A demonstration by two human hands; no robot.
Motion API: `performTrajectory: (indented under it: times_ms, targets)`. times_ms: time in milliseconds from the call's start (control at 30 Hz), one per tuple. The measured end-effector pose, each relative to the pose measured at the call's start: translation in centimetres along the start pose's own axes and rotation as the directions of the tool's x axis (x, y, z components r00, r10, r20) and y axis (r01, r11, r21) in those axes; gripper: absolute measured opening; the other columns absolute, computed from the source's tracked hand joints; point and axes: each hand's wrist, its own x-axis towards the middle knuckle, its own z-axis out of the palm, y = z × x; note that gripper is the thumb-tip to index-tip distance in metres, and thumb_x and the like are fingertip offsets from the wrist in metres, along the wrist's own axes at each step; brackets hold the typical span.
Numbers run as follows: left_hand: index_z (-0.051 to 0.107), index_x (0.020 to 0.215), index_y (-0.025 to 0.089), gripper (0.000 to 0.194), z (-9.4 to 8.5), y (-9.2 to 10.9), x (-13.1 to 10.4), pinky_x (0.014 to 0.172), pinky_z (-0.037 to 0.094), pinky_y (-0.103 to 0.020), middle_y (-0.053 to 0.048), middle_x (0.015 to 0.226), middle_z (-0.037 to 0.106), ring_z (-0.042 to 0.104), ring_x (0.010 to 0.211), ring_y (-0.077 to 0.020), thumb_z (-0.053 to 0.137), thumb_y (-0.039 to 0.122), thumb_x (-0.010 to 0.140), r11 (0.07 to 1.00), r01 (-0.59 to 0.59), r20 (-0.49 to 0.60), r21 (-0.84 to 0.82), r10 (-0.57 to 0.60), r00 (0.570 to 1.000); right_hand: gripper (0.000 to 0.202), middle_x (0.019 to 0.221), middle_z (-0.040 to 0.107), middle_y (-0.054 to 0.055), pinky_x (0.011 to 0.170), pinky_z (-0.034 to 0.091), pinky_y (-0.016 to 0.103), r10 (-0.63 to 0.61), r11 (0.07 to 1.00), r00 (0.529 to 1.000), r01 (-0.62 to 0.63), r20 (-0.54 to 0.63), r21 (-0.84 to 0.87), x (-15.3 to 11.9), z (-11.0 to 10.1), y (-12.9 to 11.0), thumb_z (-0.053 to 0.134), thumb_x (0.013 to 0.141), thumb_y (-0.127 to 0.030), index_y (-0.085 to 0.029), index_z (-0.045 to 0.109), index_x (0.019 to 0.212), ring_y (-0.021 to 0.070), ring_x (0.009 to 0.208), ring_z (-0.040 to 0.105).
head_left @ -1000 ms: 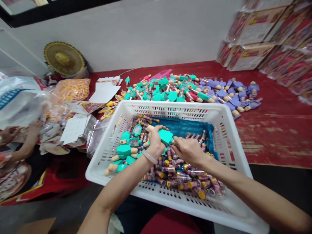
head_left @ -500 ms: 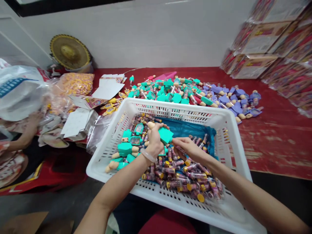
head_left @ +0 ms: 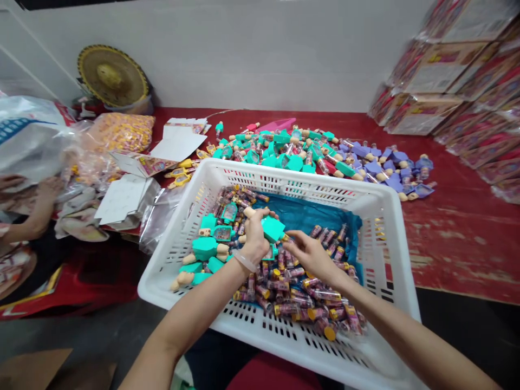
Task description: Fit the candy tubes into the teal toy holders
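Above the white basket (head_left: 400,265), my left hand (head_left: 255,238) is closed around a teal plastic toy piece (head_left: 273,229) with a rounded beige end. My right hand (head_left: 311,254) pinches the yellow-capped end of a small clear tube (head_left: 286,237) at the toy piece's right end; its fingers hide most of the tube. Below my hands lie many loose yellow-capped tubes (head_left: 290,309) with pink and purple contents. Several teal toy pieces (head_left: 205,248) with beige ends rest in the basket's left part. A blue plastic sheet (head_left: 300,208) lies under the tubes.
Behind the basket, teal pieces (head_left: 280,157) and purple pieces (head_left: 392,168) are heaped on the red table (head_left: 459,238). Wrapped boxes (head_left: 434,65) are stacked at right. To the left are white cartons (head_left: 125,200), a bag of yellow pieces (head_left: 125,132) and another person's arm (head_left: 38,211).
My right fingers have loosened and shifted slightly at the toy piece's end, where a yellow cap now shows. My left hand keeps its hold. The view has shifted slightly.
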Motion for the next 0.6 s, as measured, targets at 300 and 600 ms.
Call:
performTrajectory:
  times_ms: [300, 600]
  targets:
    - [0.054, 0.07, 0.015, 0.01, 0.0, -0.5, 0.7, 0.059, 0.048, -0.024, 0.001, 0.062, 0.059, 0.059, 0.056, -0.0111, 0.06, 0.021, 0.064, 0.995, 0.043, 0.003, 0.087, -0.043, 0.999, 0.047, 0.045, 0.03, -0.01, 0.034, 0.015, 0.02, 0.157, 0.842, 0.933, -0.298, 0.325, 0.45, 0.4, -0.1, 0.4, 0.049, 0.082, -0.066, -0.021, 0.043, 0.069, 0.005, 0.034, 0.017]
    - [0.06, 0.067, 0.016, 0.027, 0.2, 4.7, 1.6, 0.047, 0.046, -0.024, -0.001, 0.047, 0.053, 0.054, 0.046, -0.0139, 0.081, 0.032, 0.062, 0.93, -0.043, 0.111, 0.365, 0.003, 0.994, 0.05, 0.074, 0.063, 0.005, 0.054, 0.045, 0.031, -0.055, 0.99, 0.951, 0.011, -0.303, -0.144, 1.9, -7.0, -1.4, 0.053, 0.083, -0.056, -0.017, 0.056, 0.114, 0.0178, 0.057, 0.054]
